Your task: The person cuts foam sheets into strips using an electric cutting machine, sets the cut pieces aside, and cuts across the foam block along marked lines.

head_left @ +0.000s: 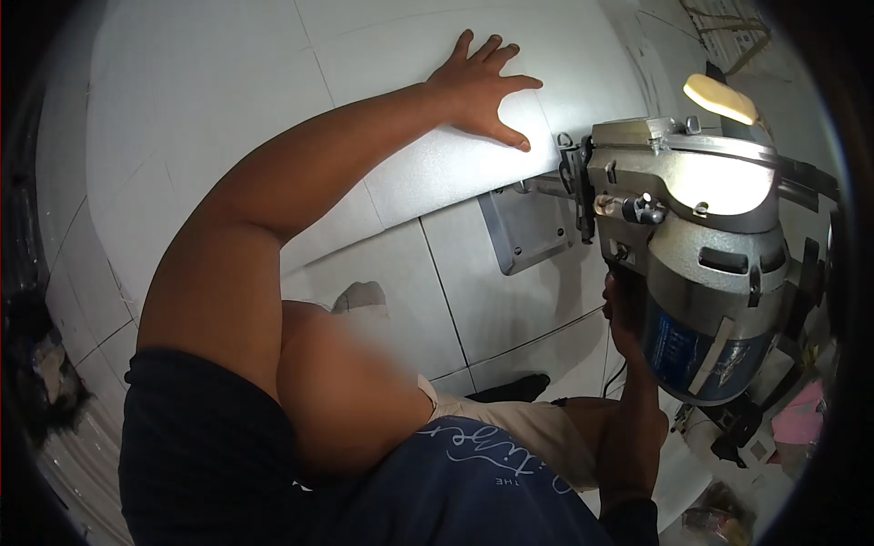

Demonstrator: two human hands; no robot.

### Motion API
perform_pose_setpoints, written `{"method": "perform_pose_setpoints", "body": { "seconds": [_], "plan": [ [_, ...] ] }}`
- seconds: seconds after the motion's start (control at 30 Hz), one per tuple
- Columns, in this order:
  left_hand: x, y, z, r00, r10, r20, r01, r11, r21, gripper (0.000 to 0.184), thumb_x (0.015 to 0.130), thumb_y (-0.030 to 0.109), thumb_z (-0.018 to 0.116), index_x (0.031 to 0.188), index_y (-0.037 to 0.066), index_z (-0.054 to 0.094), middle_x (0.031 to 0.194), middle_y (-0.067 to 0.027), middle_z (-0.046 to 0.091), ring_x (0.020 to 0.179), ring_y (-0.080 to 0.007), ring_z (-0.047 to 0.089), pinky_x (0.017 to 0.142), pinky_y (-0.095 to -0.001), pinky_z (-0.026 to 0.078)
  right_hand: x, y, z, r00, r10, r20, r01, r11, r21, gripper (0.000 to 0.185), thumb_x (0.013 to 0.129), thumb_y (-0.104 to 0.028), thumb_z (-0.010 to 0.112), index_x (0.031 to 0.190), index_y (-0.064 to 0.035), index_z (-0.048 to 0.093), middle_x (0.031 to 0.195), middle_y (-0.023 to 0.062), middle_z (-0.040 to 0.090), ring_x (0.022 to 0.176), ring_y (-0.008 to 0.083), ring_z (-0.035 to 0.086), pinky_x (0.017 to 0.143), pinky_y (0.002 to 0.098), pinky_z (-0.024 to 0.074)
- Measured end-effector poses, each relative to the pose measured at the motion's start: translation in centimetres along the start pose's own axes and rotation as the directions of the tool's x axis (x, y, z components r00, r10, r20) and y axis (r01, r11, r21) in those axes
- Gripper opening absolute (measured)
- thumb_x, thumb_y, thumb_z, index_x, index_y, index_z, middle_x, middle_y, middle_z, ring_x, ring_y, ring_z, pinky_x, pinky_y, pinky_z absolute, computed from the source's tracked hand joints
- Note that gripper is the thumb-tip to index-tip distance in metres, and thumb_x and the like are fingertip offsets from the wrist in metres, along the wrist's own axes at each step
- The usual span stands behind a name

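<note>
Resting our left hand [482, 88] on the white sheet [246, 68], fingers spread wide, we have the metal machine [719, 241] at the sheet's right edge — beside the flat grey plate [523, 238]. Our right hand [625, 318] is partly hidden against the machine — we cannot tell whether it grips.

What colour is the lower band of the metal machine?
The lower band is blue, crossed by a pale strip; the head view shows it.
</note>
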State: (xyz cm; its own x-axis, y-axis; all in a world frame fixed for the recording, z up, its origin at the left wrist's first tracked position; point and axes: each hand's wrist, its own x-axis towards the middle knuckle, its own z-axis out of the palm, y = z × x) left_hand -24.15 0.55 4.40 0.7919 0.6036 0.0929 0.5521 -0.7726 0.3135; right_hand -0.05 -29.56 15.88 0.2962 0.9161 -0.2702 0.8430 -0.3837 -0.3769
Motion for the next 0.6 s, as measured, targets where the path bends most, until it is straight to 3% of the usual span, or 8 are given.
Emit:
{"method": "perform_pose_setpoints", "body": {
  "seconds": [0.27, 0.37, 0.43, 0.6],
  "plan": [
    [0.1, 0.2, 1.6, 0.999, 0.003, -0.043, -0.002, 1.0, 0.028, 0.095, 0.063, 0.078, 0.065, 0.143, 0.032, 0.041, 0.153, -0.0194, 0.025, 0.145, -0.0385, 0.012, 0.115, -0.0612, 0.005, 0.2, 0.6, 1.0, 0.997, 0.067, -0.048, -0.069, 0.997, -0.044, 0.04, 0.096, -0.043, 0.052, 0.105, -0.0037, 0.052, 0.077, 0.0021, 0.051, 0.062, 0.0093, 0.049, 0.056, 0.0272, 0.0431],
    [0.1, 0.0, 1.9, 0.998, 0.008, -0.069, -0.005, 0.999, 0.039, 0.101, 0.06, 0.085, 0.06, 0.143, 0.031, 0.042, 0.152, -0.02, 0.026, 0.144, -0.0395, 0.013, 0.113, -0.0638, 0.006, 0.4, 0.7, 1.3, 0.995, 0.079, -0.06, -0.082, 0.995, -0.051, 0.041, 0.096, -0.044, 0.051, 0.104, -0.0045, 0.051, 0.075, 0.001, 0.049, 0.059, 0.009, 0.047, 0.054, 0.0272, 0.042],
    [0.1, 0.4, 1.4, 0.999, -0.015, -0.032, 0.016, 0.998, 0.053, 0.095, 0.063, 0.078, 0.064, 0.143, 0.032, 0.041, 0.153, -0.0193, 0.026, 0.145, -0.0386, 0.012, 0.116, -0.0608, 0.005, 0.3, 0.8, 1.4, 0.994, 0.089, -0.064, -0.093, 0.994, -0.061, 0.041, 0.096, -0.045, 0.051, 0.102, -0.005, 0.05, 0.073, 0.0002, 0.048, 0.058, 0.0088, 0.046, 0.053, 0.0272, 0.0413],
    [0.0, 0.7, 1.1, 1.0, -0.008, -0.028, 0.009, 1.0, 0.028, 0.096, 0.063, 0.077, 0.065, 0.143, 0.031, 0.041, 0.153, -0.0197, 0.025, 0.145, -0.039, 0.013, 0.116, -0.0608, 0.006, 0.4, 0.8, 1.9, 0.989, 0.124, -0.081, -0.132, 0.986, -0.1, 0.042, 0.095, -0.048, 0.05, 0.099, -0.0063, 0.049, 0.068, -0.0016, 0.044, 0.055, 0.0082, 0.043, 0.05, 0.0272, 0.0394]
  ]
}}
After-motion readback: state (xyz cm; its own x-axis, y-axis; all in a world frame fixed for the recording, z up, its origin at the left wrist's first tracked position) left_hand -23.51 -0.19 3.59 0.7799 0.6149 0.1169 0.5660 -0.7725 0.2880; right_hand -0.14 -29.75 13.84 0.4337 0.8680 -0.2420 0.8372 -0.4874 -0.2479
